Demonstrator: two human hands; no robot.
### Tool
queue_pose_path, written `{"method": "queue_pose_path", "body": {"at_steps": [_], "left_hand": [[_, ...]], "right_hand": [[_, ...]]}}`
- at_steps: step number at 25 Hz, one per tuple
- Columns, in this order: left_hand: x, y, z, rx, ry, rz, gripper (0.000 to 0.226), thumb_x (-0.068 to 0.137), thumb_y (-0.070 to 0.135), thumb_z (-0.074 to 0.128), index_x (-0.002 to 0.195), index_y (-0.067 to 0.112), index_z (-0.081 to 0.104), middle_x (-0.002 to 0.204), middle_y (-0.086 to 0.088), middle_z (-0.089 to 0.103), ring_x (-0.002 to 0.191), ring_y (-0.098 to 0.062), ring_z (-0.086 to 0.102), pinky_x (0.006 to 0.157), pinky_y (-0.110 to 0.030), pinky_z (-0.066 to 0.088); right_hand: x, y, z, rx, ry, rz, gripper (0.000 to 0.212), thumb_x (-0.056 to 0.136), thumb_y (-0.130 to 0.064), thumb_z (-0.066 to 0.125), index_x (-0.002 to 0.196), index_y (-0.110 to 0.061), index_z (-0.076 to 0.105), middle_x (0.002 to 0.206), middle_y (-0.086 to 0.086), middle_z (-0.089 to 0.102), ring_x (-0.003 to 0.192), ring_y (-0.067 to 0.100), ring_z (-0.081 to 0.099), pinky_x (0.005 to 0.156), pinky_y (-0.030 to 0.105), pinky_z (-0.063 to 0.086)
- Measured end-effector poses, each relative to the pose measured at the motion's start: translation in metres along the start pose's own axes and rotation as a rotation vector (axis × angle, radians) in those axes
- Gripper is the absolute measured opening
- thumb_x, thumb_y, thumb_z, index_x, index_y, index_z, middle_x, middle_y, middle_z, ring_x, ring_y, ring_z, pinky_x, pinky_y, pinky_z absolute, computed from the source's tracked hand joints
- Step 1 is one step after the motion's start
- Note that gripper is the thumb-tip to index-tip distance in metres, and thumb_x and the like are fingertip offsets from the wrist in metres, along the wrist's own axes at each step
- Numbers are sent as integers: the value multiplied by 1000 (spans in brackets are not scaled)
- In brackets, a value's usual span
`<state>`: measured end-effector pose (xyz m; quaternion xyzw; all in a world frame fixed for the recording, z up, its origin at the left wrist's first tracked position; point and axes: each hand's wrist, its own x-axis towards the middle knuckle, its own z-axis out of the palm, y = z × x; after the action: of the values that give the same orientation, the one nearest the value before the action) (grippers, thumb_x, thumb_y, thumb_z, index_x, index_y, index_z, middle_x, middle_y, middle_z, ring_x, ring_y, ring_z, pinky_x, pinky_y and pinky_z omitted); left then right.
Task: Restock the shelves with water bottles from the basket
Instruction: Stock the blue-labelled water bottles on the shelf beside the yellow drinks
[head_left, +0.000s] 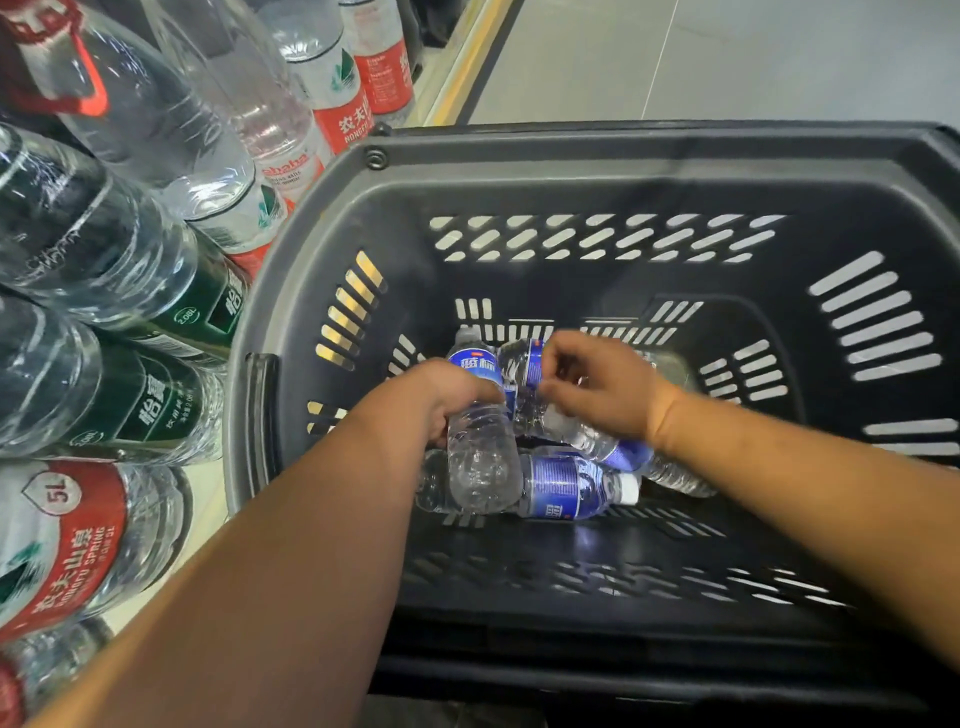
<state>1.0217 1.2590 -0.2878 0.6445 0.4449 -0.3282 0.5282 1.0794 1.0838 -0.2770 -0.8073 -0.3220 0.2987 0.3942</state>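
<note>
Store floor behind the basket (291, 291) — inside it I see my left hand (447, 395) wrapped round a bottle (480, 457), right hand (602, 389) pinching another bottle (524, 364).

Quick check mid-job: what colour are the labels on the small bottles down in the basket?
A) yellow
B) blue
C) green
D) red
B: the small bottles lying in the bottom of the black basket carry blue labels; the left hand is wrapped around one, while the red and green labels are on the bigger bottles on the shelf.
</note>
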Motion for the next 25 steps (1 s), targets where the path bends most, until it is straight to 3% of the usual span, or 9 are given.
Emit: {"method": "queue_pose_path", "body": {"at_steps": [3,5,7,11,14,17,20,23,25], "left_hand": [[-6,0,2,-5,-30,20,38,73,15,81,101,3,60,97,-16,70,91,-33,69,86,-44,55],[-6,1,4,12,-57,25,39,71,15,83,102,3,62,99,-16,71,92,-34,70,90,-49,53],[-5,-1,5,29,-70,30,38,70,16,84,99,4,63,101,-16,71,94,-34,69,92,-50,52],[-5,-1,5,25,-64,40,41,68,17,85,101,5,63,101,-15,71,93,-32,68,91,-49,52],[-9,2,6,25,-81,61,36,73,13,82,101,4,62,91,-13,70,77,-26,68,66,-36,55],[-13,3,7,21,-70,77,33,75,10,79,102,4,61,83,-10,66,65,-21,64,51,-27,46],[-14,3,6,53,-39,92,31,75,15,80,96,8,59,83,-7,64,69,-19,61,53,-28,43],[-13,3,9,65,-38,110,33,71,15,82,96,7,62,88,-9,65,76,-22,62,65,-31,48],[-14,4,12,37,-51,118,39,69,10,83,102,3,63,91,-14,67,78,-26,65,73,-36,53]], "right_hand": [[8,26,-35,-342,-350,400,32,83,-9,65,110,-21,54,95,-4,58,87,21,58,75,30,50],[6,41,-35,-535,-699,641,71,80,-9,70,140,-20,34,123,9,54,106,28,57,88,37,52],[3,51,-24,-630,-815,694,100,74,-15,79,149,-20,14,141,15,44,122,32,50,96,37,47],[0,64,-21,-620,-698,608,99,65,-18,84,143,-22,22,121,8,55,109,28,57,91,39,52],[-2,66,-25,-431,-584,570,82,62,-15,85,129,-20,38,106,0,57,102,25,60,88,37,54],[5,63,-28,-155,-321,490,60,63,-18,85,113,-19,52,98,-1,67,93,21,66,90,38,53],[13,53,-25,129,-90,478,47,69,-16,84,109,-19,60,94,1,70,88,21,67,84,34,54],[14,52,-23,216,-126,516,31,76,-18,79,102,-20,63,90,2,72,80,18,67,66,23,51],[11,49,-23,261,-181,598,35,74,-29,80,103,-17,65,90,4,74,79,21,69,66,28,54]]}}
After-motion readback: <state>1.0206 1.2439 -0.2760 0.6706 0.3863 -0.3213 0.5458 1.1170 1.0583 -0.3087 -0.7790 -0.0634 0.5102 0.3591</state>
